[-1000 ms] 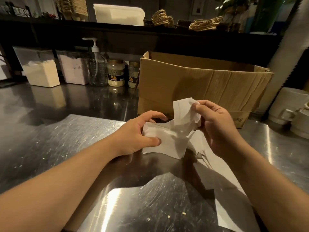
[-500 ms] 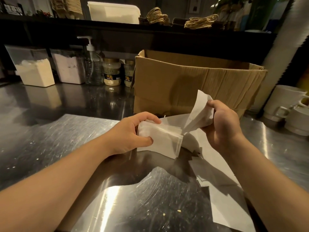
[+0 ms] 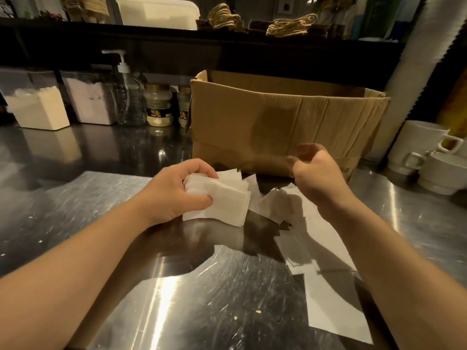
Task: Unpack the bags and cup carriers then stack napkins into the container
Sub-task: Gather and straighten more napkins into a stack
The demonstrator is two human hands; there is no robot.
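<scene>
With our left hand (image 3: 174,193) gripping the napkin stack (image 3: 222,198) on the counter (image 3: 75,198) and our right hand (image 3: 316,173) loosely curled, empty, we should square the edges before lifting.

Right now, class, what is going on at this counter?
A person's left hand grips a stack of white napkins on the steel counter. The right hand hovers beside it, blurred, holding nothing visible. Torn white wrapper paper lies under the right forearm, before an open cardboard box.
</scene>
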